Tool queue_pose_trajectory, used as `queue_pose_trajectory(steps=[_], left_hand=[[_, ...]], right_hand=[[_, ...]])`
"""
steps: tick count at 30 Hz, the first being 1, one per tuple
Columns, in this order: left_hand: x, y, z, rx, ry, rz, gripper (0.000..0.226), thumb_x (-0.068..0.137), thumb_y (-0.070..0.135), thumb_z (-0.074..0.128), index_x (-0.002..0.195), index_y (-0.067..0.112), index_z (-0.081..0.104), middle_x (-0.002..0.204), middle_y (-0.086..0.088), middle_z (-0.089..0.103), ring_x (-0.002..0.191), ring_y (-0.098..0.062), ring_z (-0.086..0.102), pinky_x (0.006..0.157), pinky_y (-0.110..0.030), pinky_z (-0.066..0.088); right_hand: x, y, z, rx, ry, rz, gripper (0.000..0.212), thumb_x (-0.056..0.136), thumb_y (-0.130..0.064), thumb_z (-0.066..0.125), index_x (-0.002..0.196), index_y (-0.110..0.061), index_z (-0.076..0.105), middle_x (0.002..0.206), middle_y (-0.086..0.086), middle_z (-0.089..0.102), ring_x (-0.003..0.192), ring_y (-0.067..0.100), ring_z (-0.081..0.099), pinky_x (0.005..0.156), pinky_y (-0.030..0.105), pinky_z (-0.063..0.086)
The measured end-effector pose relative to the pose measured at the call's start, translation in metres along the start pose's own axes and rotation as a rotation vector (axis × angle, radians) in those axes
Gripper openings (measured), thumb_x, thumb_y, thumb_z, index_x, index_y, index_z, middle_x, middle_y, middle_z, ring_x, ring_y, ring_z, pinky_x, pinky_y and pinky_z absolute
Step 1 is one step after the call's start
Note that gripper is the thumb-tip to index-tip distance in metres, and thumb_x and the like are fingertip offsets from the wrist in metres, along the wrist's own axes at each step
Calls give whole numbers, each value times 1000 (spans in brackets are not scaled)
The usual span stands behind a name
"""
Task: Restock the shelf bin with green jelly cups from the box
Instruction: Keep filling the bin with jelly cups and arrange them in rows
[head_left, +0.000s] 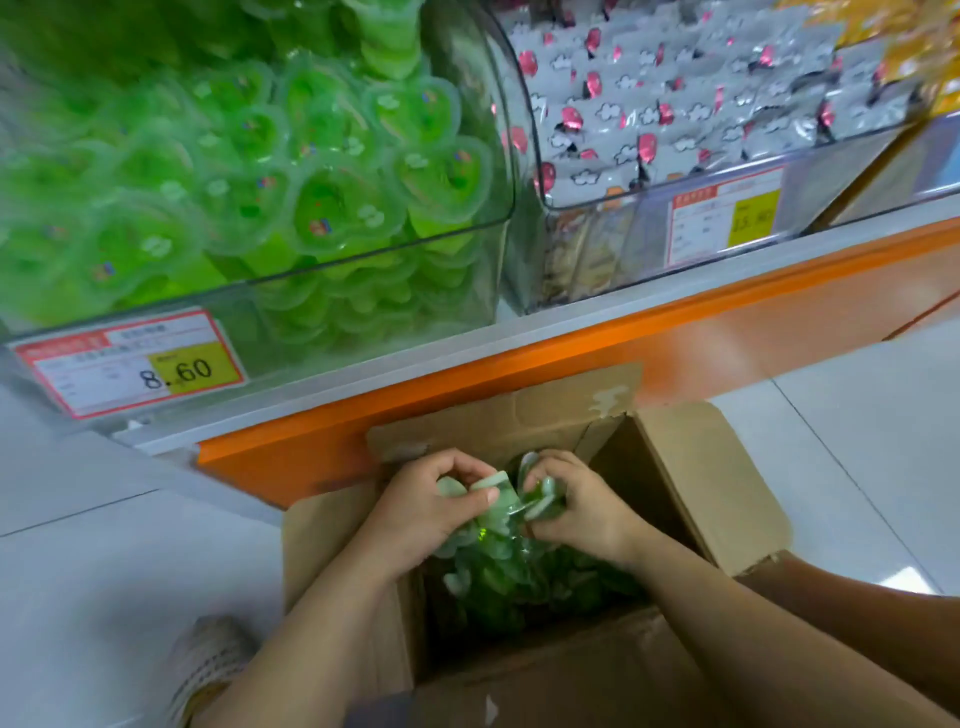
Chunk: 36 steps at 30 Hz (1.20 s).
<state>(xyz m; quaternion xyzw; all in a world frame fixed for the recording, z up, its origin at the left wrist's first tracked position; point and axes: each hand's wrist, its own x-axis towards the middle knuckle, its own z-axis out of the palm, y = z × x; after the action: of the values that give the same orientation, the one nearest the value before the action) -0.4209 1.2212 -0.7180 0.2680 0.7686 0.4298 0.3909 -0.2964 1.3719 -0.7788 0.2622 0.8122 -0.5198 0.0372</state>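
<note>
Head view: where are our hands?

Both are down in the open brown cardboard box (706, 483), which stands on the pale tiled floor (857, 447). Our left hand (431, 506) pinches a few green heart-shaped plastic jelly cups (497, 496) between thumb and fingers. Our right hand (579, 504) curls round more of them, just beside the left.

And the rest of the cups?

We see a heap deeper in the box, under our wrists, dim and shiny. Whether a clear bag wraps them we cannot tell.

And the bin?

The clear plastic shelf bin (374, 312) sits above on the orange-edged shelf (571, 343), well filled with the same cups. A red-and-yellow price tag (130, 364) reading 8.60 is on its front. Just to its right, a second clear bin (597, 244) holds silver packets with red marks.
</note>
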Motion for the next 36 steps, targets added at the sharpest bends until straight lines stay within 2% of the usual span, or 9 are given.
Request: queue_pose_trajectory(steps=[3, 7, 11, 15, 19, 22, 29, 33, 36], left_hand=[[-18, 22, -6, 37, 31, 72, 11, 79, 20, 73, 86, 27, 68, 85, 11, 65, 72, 12, 56, 65, -8, 41], [-50, 59, -17, 85, 47, 193, 16, 78, 17, 74, 81, 31, 66, 83, 13, 65, 71, 11, 55, 68, -7, 40], [-87, 100, -38, 143, 101, 331, 21, 78, 17, 74, 77, 34, 63, 83, 12, 65, 73, 9, 55, 69, -7, 41], [-125, 132, -69, 170, 176, 452, 24, 77, 13, 75, 79, 35, 64, 84, 13, 64, 75, 9, 56, 72, -8, 42], [-149, 156, -109, 144, 342, 592, 23, 76, 13, 77, 80, 33, 65, 79, 19, 61, 73, 9, 56, 70, -9, 42], [-143, 169, -140, 163, 553, 667, 25, 76, 8, 74, 81, 30, 64, 82, 8, 59, 77, 8, 55, 73, -3, 38], [-81, 177, -174, 293, 730, 692, 24, 74, 9, 76, 82, 28, 64, 82, 15, 53, 80, 12, 52, 73, -1, 33], [-60, 182, -177, 308, 728, 653, 21, 76, 16, 74, 82, 32, 60, 84, 17, 52, 79, 10, 50, 71, -1, 32], [-51, 182, -177, 321, 693, 601, 19, 77, 18, 74, 82, 31, 61, 83, 17, 50, 79, 4, 50, 68, -11, 33]], right_hand=[[-26, -31, -18, 35, 21, -77, 38, 67, -3, 78, 82, -28, 55, 124, -7, 40, 119, 8, 39, 83, 27, 53], [-57, -77, -38, -62, 69, -252, 44, 63, -8, 81, 84, -36, 54, 122, -18, 42, 119, -1, 41, 97, 5, 28], [-81, -126, -54, -101, 122, -400, 45, 59, -14, 85, 85, -38, 56, 118, -11, 50, 114, -2, 46, 96, 16, 34], [-103, -184, -70, -100, 113, -517, 41, 61, -10, 84, 90, -26, 58, 119, -11, 48, 114, -1, 48, 95, 16, 36], [-112, -242, -83, -171, 181, -658, 43, 65, -6, 82, 96, -23, 58, 127, -17, 40, 115, -22, 35, 92, -1, 22], [-98, -280, -86, -256, 241, -723, 44, 66, -9, 82, 101, -22, 58, 123, -20, 39, 113, -20, 37, 91, -3, 20], [-28, -323, -92, -483, 257, -575, 47, 66, -12, 79, 108, -21, 59, 126, 2, 47, 119, 14, 45, 95, 12, 29], [-14, -337, -93, -534, 225, -379, 48, 71, -12, 75, 115, -19, 56, 121, 2, 46, 98, 22, 60, 74, 22, 47], [-12, -341, -96, -586, 155, -278, 49, 75, -17, 74, 119, -24, 53, 117, 4, 51, 80, 20, 63, 65, 23, 50]])
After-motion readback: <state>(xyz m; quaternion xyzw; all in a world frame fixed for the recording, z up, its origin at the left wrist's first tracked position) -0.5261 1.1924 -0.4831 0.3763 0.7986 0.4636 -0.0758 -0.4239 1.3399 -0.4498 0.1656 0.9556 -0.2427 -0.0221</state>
